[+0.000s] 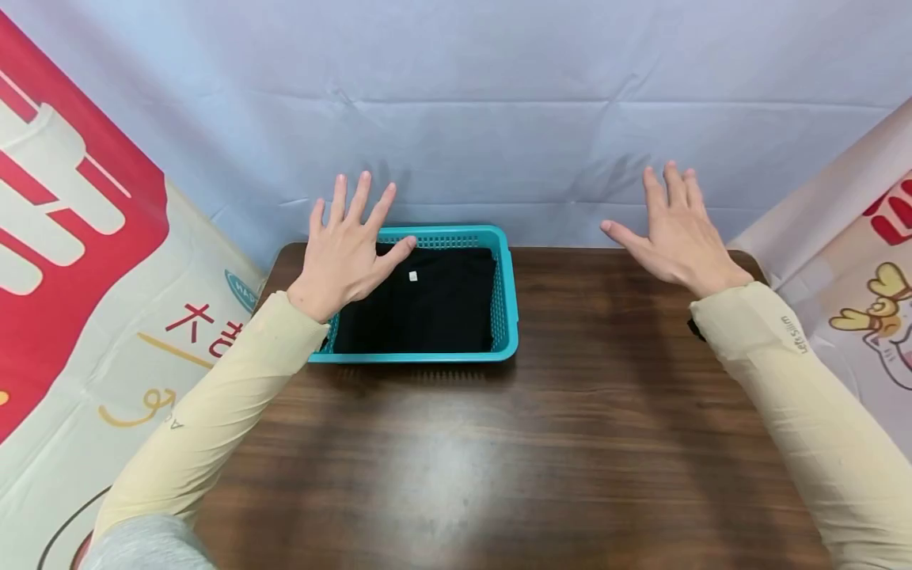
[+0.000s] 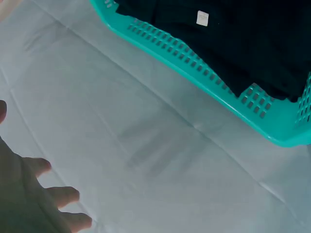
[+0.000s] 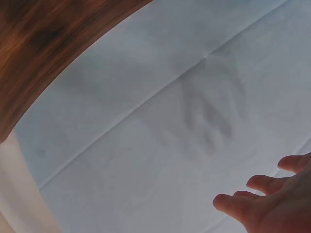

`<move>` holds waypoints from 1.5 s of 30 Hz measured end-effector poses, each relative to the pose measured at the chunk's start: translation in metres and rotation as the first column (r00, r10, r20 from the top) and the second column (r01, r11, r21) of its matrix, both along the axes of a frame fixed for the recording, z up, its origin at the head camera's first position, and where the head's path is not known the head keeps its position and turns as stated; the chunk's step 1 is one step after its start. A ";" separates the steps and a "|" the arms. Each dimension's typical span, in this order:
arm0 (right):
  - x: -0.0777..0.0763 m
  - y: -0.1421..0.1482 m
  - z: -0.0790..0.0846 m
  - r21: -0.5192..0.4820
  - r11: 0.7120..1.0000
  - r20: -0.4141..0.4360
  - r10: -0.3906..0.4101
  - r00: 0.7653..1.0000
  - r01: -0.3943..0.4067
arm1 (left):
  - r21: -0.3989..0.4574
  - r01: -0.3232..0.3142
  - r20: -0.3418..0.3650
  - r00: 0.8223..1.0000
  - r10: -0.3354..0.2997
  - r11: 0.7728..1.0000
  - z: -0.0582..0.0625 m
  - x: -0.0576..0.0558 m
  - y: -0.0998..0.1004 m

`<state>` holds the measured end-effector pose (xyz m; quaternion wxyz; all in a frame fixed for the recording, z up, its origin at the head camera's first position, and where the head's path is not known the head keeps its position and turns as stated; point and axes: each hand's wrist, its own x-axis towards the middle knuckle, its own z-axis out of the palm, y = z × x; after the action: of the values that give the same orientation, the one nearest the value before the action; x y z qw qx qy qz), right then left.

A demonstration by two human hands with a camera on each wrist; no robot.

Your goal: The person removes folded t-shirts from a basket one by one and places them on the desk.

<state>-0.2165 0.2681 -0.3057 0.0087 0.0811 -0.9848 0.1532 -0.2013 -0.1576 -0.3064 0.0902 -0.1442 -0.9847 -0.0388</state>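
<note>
Left hand (image 1: pixel 345 257) and right hand (image 1: pixel 680 237) are spread, empty; black fabric (image 1: pixel 442 309) is contained in a rectangular turquoise plastic basket (image 1: pixel 508 293) at the brown wooden tabletop's (image 1: pixel 606 443) far edge.

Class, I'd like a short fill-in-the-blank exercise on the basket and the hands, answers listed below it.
1. In the head view, the cloth inside the plastic basket is coloured ____.
2. The small tag on the cloth is ____.
3. The left hand and the right hand hold ____.
4. The basket stands towards the far ____ corner of the brown table.

Missing words: black; white; nothing; left.
</note>
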 end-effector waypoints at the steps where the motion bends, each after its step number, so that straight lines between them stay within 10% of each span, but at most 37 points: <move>1: 0.000 -0.003 0.000 -0.014 1.000 0.007 -0.002 1.000 0.002 | 0.010 0.000 0.006 1.000 0.000 1.000 0.001 0.000 -0.001; 11: 0.006 -0.039 0.001 -0.269 0.963 -0.038 0.010 0.999 -0.020 | 0.275 -0.017 0.107 0.994 -0.013 0.961 0.012 0.006 -0.010; 19: 0.022 -0.081 -0.024 -0.553 0.833 0.109 0.058 0.992 0.012 | 0.569 -0.090 0.248 0.967 -0.066 0.817 -0.005 0.011 -0.034; 25: 0.029 -0.105 -0.053 -0.595 0.802 0.221 0.095 0.971 0.057 | 0.630 -0.185 0.376 0.923 -0.088 0.754 -0.038 0.015 -0.047; 37: 0.041 -0.148 -0.087 -0.610 0.790 0.320 0.167 0.933 0.068 | 0.534 -0.209 0.458 0.886 -0.072 0.819 -0.086 0.016 -0.045; 45: 0.047 -0.182 -0.107 -0.587 0.800 0.369 0.128 0.921 0.124 | 0.433 -0.316 0.557 0.830 0.025 0.844 -0.117 0.022 -0.041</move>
<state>-0.1695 0.0865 -0.4124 -0.1626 0.0428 -0.8666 0.4698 -0.1788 -0.1984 -0.4234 -0.1476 -0.0068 -0.9336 -0.3264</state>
